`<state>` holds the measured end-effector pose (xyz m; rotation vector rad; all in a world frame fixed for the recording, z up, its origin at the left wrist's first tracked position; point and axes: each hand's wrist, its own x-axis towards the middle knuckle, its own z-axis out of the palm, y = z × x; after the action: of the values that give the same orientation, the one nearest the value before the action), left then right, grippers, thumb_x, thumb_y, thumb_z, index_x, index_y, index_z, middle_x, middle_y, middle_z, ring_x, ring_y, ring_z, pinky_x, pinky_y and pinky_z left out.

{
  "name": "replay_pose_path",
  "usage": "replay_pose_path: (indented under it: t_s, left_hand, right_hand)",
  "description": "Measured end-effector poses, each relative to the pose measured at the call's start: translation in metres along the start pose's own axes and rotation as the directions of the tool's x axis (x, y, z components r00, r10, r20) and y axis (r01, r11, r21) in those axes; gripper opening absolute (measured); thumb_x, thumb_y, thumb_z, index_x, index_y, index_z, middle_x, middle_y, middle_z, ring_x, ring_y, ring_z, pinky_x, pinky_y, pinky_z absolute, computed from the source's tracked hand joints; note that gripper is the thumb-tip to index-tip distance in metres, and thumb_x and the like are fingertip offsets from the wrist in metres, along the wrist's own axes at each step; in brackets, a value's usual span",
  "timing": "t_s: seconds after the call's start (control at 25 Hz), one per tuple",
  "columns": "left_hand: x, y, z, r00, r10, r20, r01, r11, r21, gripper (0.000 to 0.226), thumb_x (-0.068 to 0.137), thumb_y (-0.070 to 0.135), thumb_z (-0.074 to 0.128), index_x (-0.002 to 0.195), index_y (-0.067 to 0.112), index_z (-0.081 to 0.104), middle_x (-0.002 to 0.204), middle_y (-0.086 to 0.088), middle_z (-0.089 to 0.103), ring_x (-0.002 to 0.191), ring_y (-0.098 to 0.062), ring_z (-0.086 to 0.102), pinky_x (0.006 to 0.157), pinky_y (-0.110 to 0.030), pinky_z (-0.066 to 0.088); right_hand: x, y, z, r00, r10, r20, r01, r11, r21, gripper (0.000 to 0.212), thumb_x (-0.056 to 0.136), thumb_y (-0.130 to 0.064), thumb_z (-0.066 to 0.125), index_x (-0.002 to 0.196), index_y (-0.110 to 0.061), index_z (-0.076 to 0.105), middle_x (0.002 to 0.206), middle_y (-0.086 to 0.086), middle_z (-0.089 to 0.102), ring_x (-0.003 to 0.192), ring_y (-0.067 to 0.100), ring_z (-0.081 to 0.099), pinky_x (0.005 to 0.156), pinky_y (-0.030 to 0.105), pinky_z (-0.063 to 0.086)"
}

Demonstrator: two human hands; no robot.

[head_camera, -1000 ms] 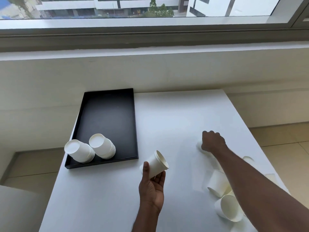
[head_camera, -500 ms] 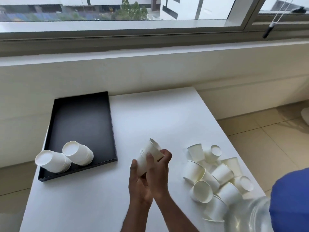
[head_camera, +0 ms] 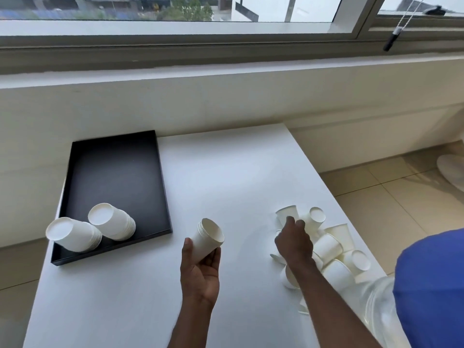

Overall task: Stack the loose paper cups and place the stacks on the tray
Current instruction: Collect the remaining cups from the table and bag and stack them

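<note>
My left hand (head_camera: 200, 267) grips a short stack of nested white paper cups (head_camera: 209, 238), held tilted with its mouth facing up and right above the white table (head_camera: 226, 172). My right hand (head_camera: 293, 243) reaches over a pile of several loose white cups (head_camera: 331, 247) at the table's right edge. Its fingers curl down by an upright cup (head_camera: 286, 213), and what they touch is hidden. On the black tray (head_camera: 113, 172) at the left lie two cup stacks on their sides, one (head_camera: 113, 224) near the front rim and one (head_camera: 75, 234) overhanging the tray's left side.
A low white wall and window sill run behind the table. Tiled floor lies beyond the table's right edge. A blue sleeve (head_camera: 431, 285) and something of clear plastic (head_camera: 376, 312) fill the lower right corner. A blind-cord handle (head_camera: 390, 42) hangs at the upper right.
My right hand has left the stack in my left hand and moved right onto the loose pile. My left hand keeps its stack, tilted more to the right.
</note>
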<state>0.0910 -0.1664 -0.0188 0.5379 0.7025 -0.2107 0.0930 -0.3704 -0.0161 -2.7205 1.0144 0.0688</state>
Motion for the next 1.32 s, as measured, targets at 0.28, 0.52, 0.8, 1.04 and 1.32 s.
replay_pose_path:
  t_s: [0.28, 0.52, 0.8, 1.04, 1.32]
  left_hand:
    - [0.001, -0.003, -0.004, 0.999, -0.011, -0.048, 0.011, 1.000, -0.001, 0.024, 0.092, 0.033, 0.061, 0.108, 0.016, 0.062, 0.108, -0.009, 0.068, 0.099, -0.026, 0.066, 0.097, -0.042, 0.048]
    - [-0.004, -0.013, 0.004, 0.999, -0.032, -0.014, 0.033, 0.999, 0.020, 0.028, 0.091, 0.033, 0.061, 0.111, 0.014, 0.062, 0.107, -0.011, 0.068, 0.099, -0.027, 0.065, 0.093, -0.041, 0.050]
    - [-0.020, -0.034, 0.006, 0.970, -0.182, 0.163, 0.169, 0.981, 0.092, 0.063, 0.088, 0.048, 0.058, 0.126, -0.002, 0.059, 0.113, -0.023, 0.067, 0.104, -0.031, 0.067, 0.094, -0.039, 0.052]
    - [-0.047, -0.057, -0.002, 0.831, -0.470, 0.298, 0.446, 0.883, 0.148, 0.074, 0.087, 0.059, 0.055, 0.136, 0.004, 0.054, 0.127, -0.019, 0.062, 0.122, -0.032, 0.056, 0.111, -0.042, 0.033]
    - [-0.053, -0.105, -0.016, 0.904, -0.113, 0.413, -0.365, 0.301, 0.881, 0.037, 0.095, 0.045, 0.052, 0.115, 0.019, 0.067, 0.116, -0.002, 0.070, 0.103, -0.021, 0.066, 0.087, -0.040, 0.054]
  right_hand:
    - [0.016, 0.007, 0.004, 0.992, -0.044, 0.116, 0.039, 0.998, 0.046, 0.028, 0.084, -0.002, 0.044, 0.108, -0.011, 0.057, 0.104, 0.013, 0.066, 0.096, 0.037, 0.063, 0.072, 0.033, 0.048]
    - [-0.028, -0.031, -0.041, 0.984, -0.009, -0.177, 0.141, 0.643, 0.753, 0.017, 0.086, -0.008, 0.057, 0.094, -0.018, 0.067, 0.085, -0.002, 0.069, 0.079, 0.019, 0.065, 0.069, 0.031, 0.049]
    - [-0.102, -0.052, -0.027, 0.929, -0.340, -0.145, 0.325, 0.563, 0.760, 0.020, 0.088, -0.022, 0.061, 0.108, -0.025, 0.060, 0.103, -0.013, 0.067, 0.090, 0.002, 0.064, 0.075, 0.019, 0.050]
    - [-0.132, -0.015, -0.014, 0.973, -0.214, 0.092, 0.046, 0.564, 0.824, 0.108, 0.056, -0.046, 0.081, 0.141, -0.046, 0.015, 0.143, -0.020, 0.033, 0.128, -0.004, 0.037, 0.103, 0.020, 0.039]
    - [-0.149, 0.062, -0.022, 0.925, 0.128, -0.357, 0.142, 0.755, 0.640, 0.070, 0.060, -0.021, 0.087, 0.118, -0.021, 0.046, 0.111, -0.005, 0.062, 0.100, 0.010, 0.060, 0.087, 0.014, 0.047]
